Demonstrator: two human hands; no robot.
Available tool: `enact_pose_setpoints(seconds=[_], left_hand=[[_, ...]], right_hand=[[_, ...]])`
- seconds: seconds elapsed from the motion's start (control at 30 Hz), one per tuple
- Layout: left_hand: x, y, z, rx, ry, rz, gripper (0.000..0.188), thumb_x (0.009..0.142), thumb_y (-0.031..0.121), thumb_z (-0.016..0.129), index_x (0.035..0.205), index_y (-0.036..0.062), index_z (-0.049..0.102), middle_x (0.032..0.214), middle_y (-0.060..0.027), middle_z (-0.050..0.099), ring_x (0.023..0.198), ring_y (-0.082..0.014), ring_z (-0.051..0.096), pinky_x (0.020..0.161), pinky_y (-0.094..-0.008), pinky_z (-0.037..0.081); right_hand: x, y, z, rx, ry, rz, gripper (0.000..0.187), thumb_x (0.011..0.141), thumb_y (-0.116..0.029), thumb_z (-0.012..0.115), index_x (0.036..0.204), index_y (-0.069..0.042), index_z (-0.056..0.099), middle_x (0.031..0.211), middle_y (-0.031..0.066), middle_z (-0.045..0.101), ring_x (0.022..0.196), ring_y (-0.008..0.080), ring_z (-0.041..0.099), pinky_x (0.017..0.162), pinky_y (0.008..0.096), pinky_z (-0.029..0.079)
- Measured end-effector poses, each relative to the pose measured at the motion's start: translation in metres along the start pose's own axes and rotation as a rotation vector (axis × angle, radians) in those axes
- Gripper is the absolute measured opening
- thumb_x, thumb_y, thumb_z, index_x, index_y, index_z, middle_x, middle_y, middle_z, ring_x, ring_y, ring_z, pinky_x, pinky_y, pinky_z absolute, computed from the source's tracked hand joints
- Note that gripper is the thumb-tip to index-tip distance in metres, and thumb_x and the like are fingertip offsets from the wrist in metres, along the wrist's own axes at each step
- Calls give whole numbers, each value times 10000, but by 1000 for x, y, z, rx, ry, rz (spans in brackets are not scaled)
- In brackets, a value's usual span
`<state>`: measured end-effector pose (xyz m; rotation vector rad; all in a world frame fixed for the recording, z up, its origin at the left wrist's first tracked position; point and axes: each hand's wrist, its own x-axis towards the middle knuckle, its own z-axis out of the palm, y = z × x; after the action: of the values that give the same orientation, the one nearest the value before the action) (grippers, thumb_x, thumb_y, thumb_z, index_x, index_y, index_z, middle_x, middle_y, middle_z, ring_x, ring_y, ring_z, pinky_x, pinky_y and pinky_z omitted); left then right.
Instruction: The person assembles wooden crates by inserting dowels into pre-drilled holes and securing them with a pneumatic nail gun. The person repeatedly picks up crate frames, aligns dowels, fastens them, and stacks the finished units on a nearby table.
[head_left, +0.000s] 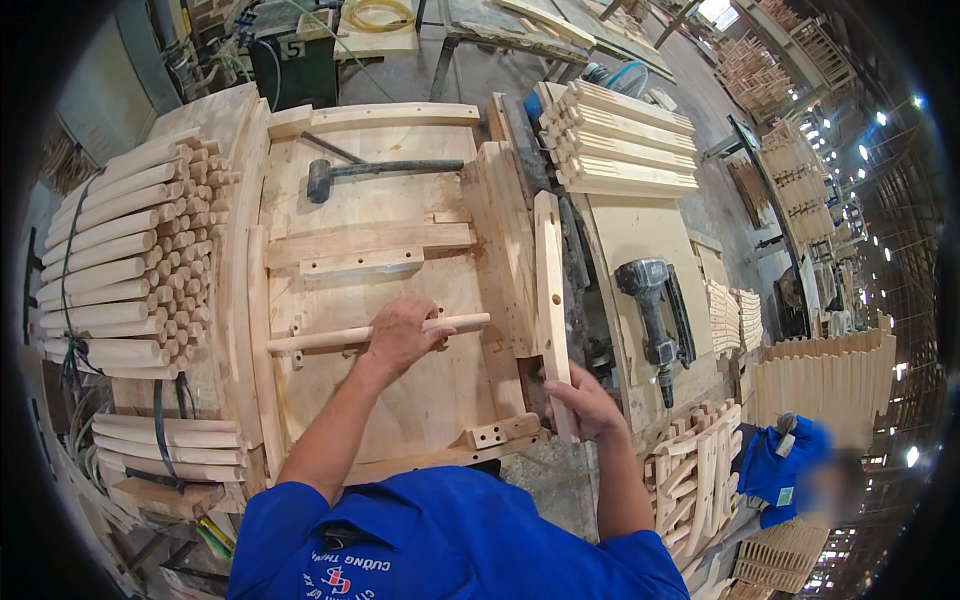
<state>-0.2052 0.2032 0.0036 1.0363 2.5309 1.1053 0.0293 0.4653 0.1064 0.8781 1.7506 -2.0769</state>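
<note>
A round wooden rod lies across the wooden assembly jig, and my left hand is closed around it near its middle. The rod's left end meets a long wooden rail along the jig's left side. Past the jig's right edge, my right hand grips the lower end of a flat wooden rail with holes, which stands lengthwise, pointing away from me. A black mallet rests at the far side of the jig.
Strapped round rods are stacked on the left, curved slats nearer me. On the right bench lie a nail gun and a stack of pale slats. Wooden frames and a co-worker in blue are at the lower right.
</note>
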Motion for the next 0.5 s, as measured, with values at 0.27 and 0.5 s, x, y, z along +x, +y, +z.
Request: enact_pose_setpoints(seconds=[0.27, 0.5], left_hand=[[3, 1, -11, -10, -151, -68, 343, 880, 399, 862, 1022, 100, 771, 1019, -109, 689, 1066, -325, 659, 957, -463, 525], [7, -2, -10, -35, -206, -96, 300, 888, 381, 857, 1026, 123, 791, 1018, -112, 685, 1081, -324, 657, 967, -459, 524]], right_hand=[[17, 33, 57, -889, 369, -217, 351, 1085, -337, 629, 1206, -21, 533, 954, 276, 741, 861, 486, 744, 751, 556, 568], [39, 46, 62, -1021, 398, -120, 394, 1068, -363, 632, 1141, 10, 527, 953, 338, 731, 918, 552, 711, 796, 605, 549]])
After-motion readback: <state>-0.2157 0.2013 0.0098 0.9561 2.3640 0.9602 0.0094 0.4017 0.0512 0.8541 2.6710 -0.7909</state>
